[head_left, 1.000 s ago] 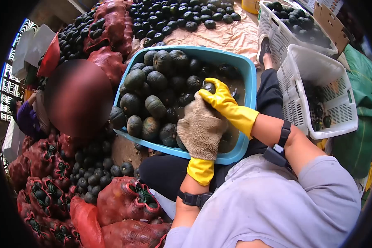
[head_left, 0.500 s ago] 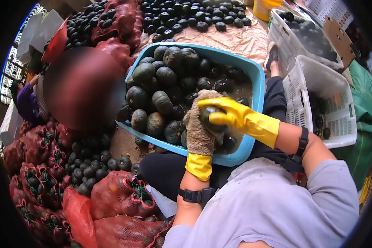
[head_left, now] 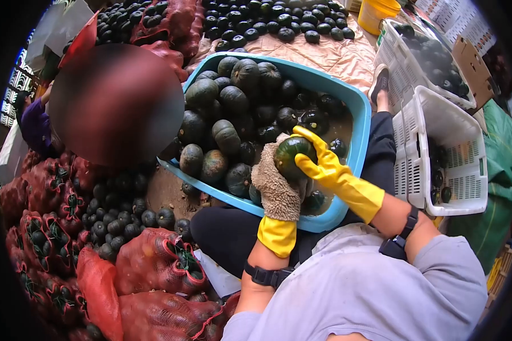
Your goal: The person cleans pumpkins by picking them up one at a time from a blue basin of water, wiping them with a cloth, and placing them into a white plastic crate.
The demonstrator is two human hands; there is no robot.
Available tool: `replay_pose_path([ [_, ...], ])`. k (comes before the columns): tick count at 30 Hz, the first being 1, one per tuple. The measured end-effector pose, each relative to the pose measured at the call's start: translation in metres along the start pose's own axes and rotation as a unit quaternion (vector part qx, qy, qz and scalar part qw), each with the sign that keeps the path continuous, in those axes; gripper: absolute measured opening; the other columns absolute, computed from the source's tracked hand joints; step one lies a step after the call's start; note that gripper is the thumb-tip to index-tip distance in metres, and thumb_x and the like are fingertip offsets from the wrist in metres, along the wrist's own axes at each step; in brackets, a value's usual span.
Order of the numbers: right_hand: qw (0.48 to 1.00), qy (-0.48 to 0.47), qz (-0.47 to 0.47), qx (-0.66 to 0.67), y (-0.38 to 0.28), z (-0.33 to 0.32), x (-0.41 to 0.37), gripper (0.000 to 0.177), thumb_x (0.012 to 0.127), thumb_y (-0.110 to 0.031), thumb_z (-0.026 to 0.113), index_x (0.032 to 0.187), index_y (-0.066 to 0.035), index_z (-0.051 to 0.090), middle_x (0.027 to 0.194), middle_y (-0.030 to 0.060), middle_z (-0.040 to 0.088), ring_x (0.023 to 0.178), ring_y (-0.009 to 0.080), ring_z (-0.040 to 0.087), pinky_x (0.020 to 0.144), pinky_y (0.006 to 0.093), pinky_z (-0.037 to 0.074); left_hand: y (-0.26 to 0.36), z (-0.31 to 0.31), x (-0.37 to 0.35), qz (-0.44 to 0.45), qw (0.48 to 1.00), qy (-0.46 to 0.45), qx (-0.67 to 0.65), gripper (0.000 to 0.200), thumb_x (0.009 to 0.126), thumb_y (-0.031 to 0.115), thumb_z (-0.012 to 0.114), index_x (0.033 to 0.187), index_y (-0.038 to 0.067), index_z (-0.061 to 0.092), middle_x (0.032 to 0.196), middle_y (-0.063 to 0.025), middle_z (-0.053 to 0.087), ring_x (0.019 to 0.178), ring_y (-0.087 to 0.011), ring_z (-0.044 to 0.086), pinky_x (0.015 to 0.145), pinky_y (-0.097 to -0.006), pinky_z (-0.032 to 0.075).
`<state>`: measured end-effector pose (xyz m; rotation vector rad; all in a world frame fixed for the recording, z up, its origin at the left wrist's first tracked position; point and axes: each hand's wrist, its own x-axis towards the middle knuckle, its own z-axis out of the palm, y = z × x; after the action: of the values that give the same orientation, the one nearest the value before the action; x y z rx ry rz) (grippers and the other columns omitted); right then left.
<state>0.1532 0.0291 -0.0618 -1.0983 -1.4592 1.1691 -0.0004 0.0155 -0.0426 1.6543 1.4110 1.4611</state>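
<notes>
A wet, dark green pumpkin (head_left: 295, 157) is held between my two hands above the near side of a blue tub (head_left: 360, 136). My left hand (head_left: 277, 190) wears a brown fluffy mitt over a yellow rubber glove and cups the pumpkin from the left and below; its fingers are inside the mitt. On the right, my right hand (head_left: 324, 162), in a yellow rubber glove, grips the pumpkin with thumb and fingers. More pumpkins (head_left: 226, 135) are heaped in the tub's left part, dull and dusty. Others lie wet in murky water (head_left: 338, 128) at the right.
White plastic crates (head_left: 455, 170) with pumpkins stand at the right, near my outstretched leg. Red mesh sacks (head_left: 153, 264) and loose pumpkins (head_left: 117, 224) crowd the left. Rows of pumpkins (head_left: 284, 34) cover a sheet beyond the tub, near a yellow bucket (head_left: 378, 14). Another person (head_left: 35, 125) is at far left.
My right hand has shifted from over the top of the pumpkin to its right side, uncovering more of it. The pumpkin is still in both hands. The view has shifted slightly.
</notes>
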Motion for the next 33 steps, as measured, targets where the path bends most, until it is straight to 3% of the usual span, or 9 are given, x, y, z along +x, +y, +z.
replay_pose_path([
  [4, 0.975, -0.131, -0.063, -0.168, -0.039, -0.010, -0.002, 0.065, 0.098, -0.026, 0.080, 0.154, -0.007, 0.052, 0.138, 0.0142, 0.066, 0.131, 0.0232, 0.060, 0.117, 0.0374, 0.044, -0.012, -0.019, 0.007, 0.093, 0.995, -0.016, -0.018, 0.047, 0.086, 0.027, 0.081, 0.124, 0.004, 0.067, 0.114, -0.0194, 0.074, 0.100, -0.0407, 0.072, 0.092, -0.0430, 0.058],
  [6, 0.946, -0.163, 0.194, 0.204, -0.050, -0.007, 0.001, 0.061, 0.098, -0.024, 0.080, 0.151, -0.008, 0.054, 0.136, 0.0095, 0.065, 0.127, 0.0190, 0.060, 0.115, 0.0357, 0.045, -0.029, -0.019, 0.005, -0.061, 0.992, -0.065, -0.089, 0.053, 0.084, 0.024, 0.086, 0.128, 0.005, 0.064, 0.124, -0.0215, 0.070, 0.116, -0.0398, 0.069, 0.103, -0.0430, 0.055],
  [8, 0.959, 0.004, 0.126, 0.256, -0.012, 0.024, -0.004, 0.062, 0.099, -0.027, 0.082, 0.150, -0.007, 0.053, 0.135, 0.0065, 0.064, 0.124, 0.0160, 0.060, 0.112, 0.0362, 0.048, -0.049, -0.004, -0.005, 0.173, 0.962, 0.022, 0.209, 0.049, 0.087, 0.024, 0.086, 0.127, 0.005, 0.065, 0.122, -0.0200, 0.071, 0.113, -0.0379, 0.071, 0.100, -0.0416, 0.057],
  [9, 0.967, 0.049, 0.087, 0.233, -0.006, 0.033, -0.007, 0.065, 0.096, -0.030, 0.084, 0.149, -0.007, 0.054, 0.137, 0.0078, 0.064, 0.125, 0.0179, 0.060, 0.112, 0.0370, 0.048, -0.011, -0.005, 0.001, -0.044, 0.996, -0.008, 0.071, 0.040, 0.090, 0.024, 0.084, 0.122, 0.006, 0.067, 0.115, -0.0172, 0.074, 0.108, -0.0360, 0.074, 0.096, -0.0409, 0.059],
  [15, 0.962, -0.174, 0.020, -0.211, -0.068, -0.009, 0.001, 0.076, 0.080, -0.018, 0.089, 0.150, -0.017, 0.058, 0.144, 0.0237, 0.058, 0.137, 0.0420, 0.056, 0.120, 0.0462, 0.042, 0.003, -0.026, 0.014, -0.032, 0.987, -0.069, -0.139, 0.016, 0.095, 0.003, 0.070, 0.110, 0.003, 0.074, 0.104, -0.0120, 0.078, 0.099, -0.0267, 0.077, 0.090, -0.0356, 0.059],
  [19, 0.951, 0.026, 0.194, 0.238, -0.015, 0.029, -0.009, 0.075, 0.093, -0.041, 0.086, 0.153, -0.010, 0.052, 0.142, 0.0060, 0.062, 0.132, 0.0191, 0.058, 0.114, 0.0387, 0.047, -0.035, -0.001, 0.002, 0.069, 0.991, 0.042, 0.105, 0.023, 0.089, 0.011, 0.079, 0.111, 0.006, 0.070, 0.099, -0.0107, 0.076, 0.097, -0.0277, 0.077, 0.088, -0.0354, 0.059],
  [24, 0.985, -0.108, -0.089, -0.102, -0.017, 0.006, 0.006, 0.088, 0.076, -0.009, 0.092, 0.155, -0.009, 0.052, 0.151, 0.0207, 0.057, 0.138, 0.0385, 0.057, 0.120, 0.0441, 0.043, -0.008, -0.022, 0.008, 0.012, 0.998, -0.044, 0.039, 0.025, 0.090, 0.016, 0.079, 0.109, 0.006, 0.067, 0.105, -0.0122, 0.074, 0.102, -0.0307, 0.073, 0.095, -0.0373, 0.058],
  [27, 0.993, -0.104, -0.054, -0.013, -0.031, 0.001, -0.009, 0.083, 0.085, -0.012, 0.088, 0.157, -0.011, 0.048, 0.150, 0.0145, 0.057, 0.139, 0.0302, 0.057, 0.121, 0.0425, 0.042, -0.036, -0.010, 0.004, -0.195, 0.882, -0.066, -0.424, 0.008, 0.102, 0.003, 0.061, 0.107, 0.006, 0.067, 0.107, -0.0071, 0.073, 0.102, -0.0180, 0.070, 0.093, -0.0313, 0.057],
  [33, 0.971, 0.187, -0.031, -0.145, 0.045, 0.031, 0.013, 0.072, 0.098, -0.037, 0.077, 0.157, -0.007, 0.048, 0.155, 0.0264, 0.051, 0.145, 0.0420, 0.049, 0.125, 0.0502, 0.035, 0.007, 0.001, 0.007, -0.064, 0.992, -0.014, 0.111, 0.056, 0.090, 0.016, 0.081, 0.143, 0.014, 0.063, 0.126, -0.0165, 0.076, 0.108, -0.0351, 0.077, 0.092, -0.0412, 0.061],
])
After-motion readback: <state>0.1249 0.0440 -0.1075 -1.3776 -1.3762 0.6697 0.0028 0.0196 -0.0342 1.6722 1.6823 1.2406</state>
